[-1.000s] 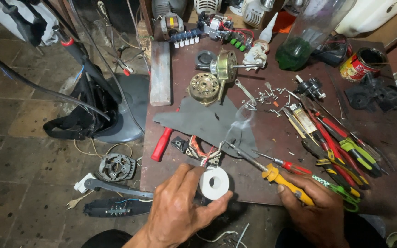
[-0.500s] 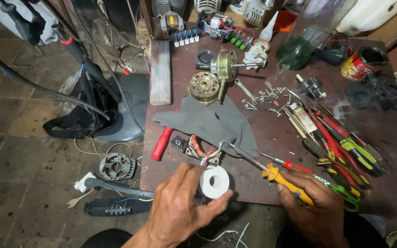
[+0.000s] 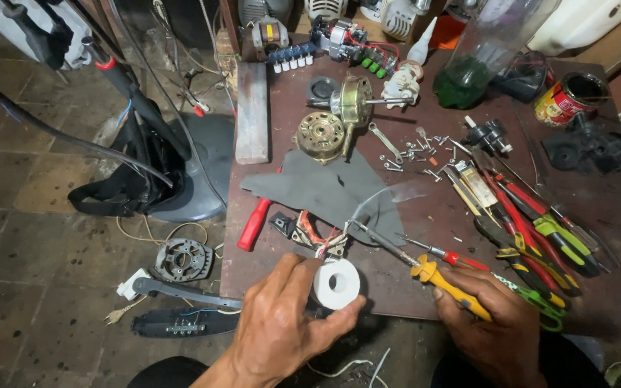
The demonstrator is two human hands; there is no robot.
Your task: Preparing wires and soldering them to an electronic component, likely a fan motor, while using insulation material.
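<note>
Dark reddish-brown wooden workbench, scuffed, over a brown tiled floor. Grey cloth sheet at centre; brass-coloured round motor part toward twelve o'clock; loose silver screws at one; red-and-green-handled pliers and screwdrivers at three. Long grey wooden block at eleven, red-handled tool at nine.

A white roll of tape, hole facing up, sits pinched at the worktop's near edge. Just to its right, a yellow-handled tool lies slanted, its dark metal shaft pointing far-left toward a copper-wound coil.
</note>
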